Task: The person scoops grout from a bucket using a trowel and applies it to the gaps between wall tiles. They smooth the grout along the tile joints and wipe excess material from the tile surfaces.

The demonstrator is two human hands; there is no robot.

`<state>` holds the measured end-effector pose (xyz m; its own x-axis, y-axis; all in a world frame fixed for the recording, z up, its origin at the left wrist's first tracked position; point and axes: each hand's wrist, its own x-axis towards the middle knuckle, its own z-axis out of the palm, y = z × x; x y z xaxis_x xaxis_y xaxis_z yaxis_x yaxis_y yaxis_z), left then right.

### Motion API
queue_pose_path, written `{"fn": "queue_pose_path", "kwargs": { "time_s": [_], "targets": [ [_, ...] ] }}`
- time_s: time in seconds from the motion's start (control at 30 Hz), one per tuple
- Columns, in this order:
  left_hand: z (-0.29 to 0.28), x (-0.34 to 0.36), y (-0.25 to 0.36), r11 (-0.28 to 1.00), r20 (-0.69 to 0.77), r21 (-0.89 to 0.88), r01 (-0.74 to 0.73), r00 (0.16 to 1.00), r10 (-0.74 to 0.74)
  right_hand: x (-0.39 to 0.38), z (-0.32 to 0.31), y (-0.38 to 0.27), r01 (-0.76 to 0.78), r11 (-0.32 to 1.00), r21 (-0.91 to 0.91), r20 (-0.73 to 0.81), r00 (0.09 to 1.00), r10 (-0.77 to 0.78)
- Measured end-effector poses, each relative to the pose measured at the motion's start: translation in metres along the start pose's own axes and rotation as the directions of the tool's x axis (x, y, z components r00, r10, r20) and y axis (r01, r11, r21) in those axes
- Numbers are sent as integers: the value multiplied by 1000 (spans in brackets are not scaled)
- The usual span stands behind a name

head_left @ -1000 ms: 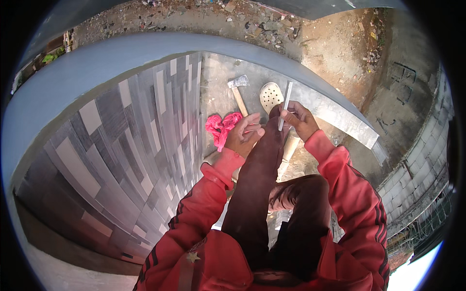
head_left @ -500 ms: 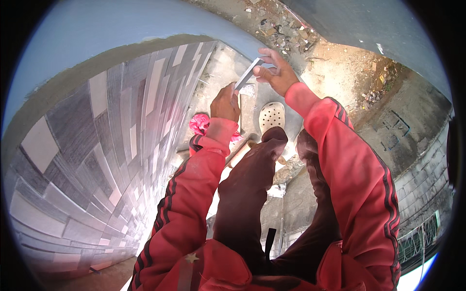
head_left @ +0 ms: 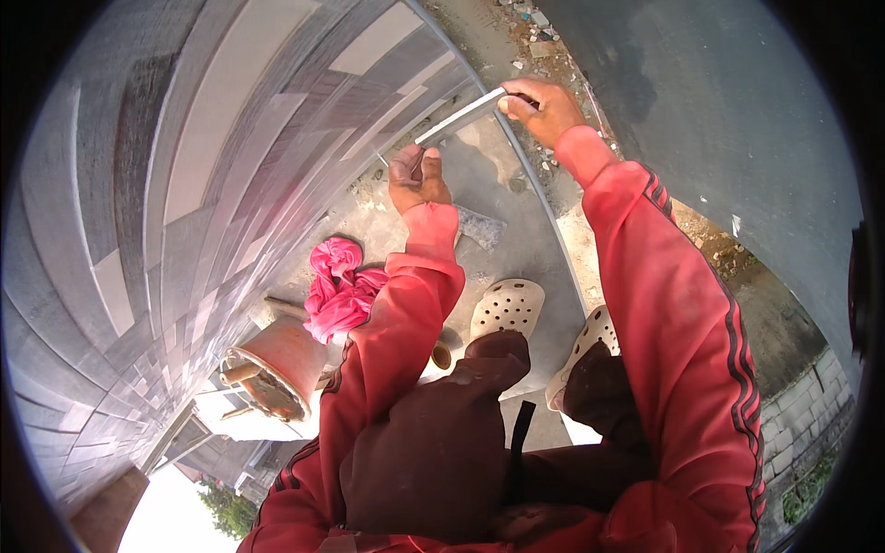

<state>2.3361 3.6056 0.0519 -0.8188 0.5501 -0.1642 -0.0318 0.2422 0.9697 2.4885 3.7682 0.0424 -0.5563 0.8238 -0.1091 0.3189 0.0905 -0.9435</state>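
Note:
A narrow grey tile strip (head_left: pixel 464 117) with a pale edge spans the gap between my hands, close to the tiled wall (head_left: pixel 267 120). My right hand (head_left: pixel 546 109) pinches its far right end between thumb and fingers. At its near left end, my left hand (head_left: pixel 419 180) has its fingers curled and closed on the strip; the fingertips are partly hidden. The wall carries grey, dark and pale strips of the same narrow shape, and its edge runs just beyond the held strip.
A pink cloth (head_left: pixel 339 288) lies left of my feet, near a bucket (head_left: pixel 277 364) with a stick and greyish stuff inside. A pale slab piece (head_left: pixel 481 228) rests on the concrete floor. My cream clogs (head_left: pixel 509 309) stand by the ledge edge; a dark grey wall (head_left: pixel 719 101) rises to the right.
My view has shifted, bringing the bucket and cloth into sight. The strip has turned flatter and its right end sits farther right, with both hands keeping hold of it.

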Motion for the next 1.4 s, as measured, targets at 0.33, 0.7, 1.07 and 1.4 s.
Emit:
{"fn": "queue_pose_path", "kwargs": {
  "time_s": [0.33,0.7,1.07,1.4],
  "targets": [
    [14,12,-7,998,-59,-70,-8,998,4,30,14,5,134,989,-57,-58,989,-137],
    [16,4,-4,964,-77,-265,-4,997,-17,33,20,14,167,985,-44,-82,982,-170],
    [24,-4,9,910,-47,-410,63,995,-90,26,21,12,280,943,-181,-142,941,-306],
    [21,0,8,949,-61,-311,51,995,-73,29,20,6,350,909,-225,-97,921,-378]
  ]
}}
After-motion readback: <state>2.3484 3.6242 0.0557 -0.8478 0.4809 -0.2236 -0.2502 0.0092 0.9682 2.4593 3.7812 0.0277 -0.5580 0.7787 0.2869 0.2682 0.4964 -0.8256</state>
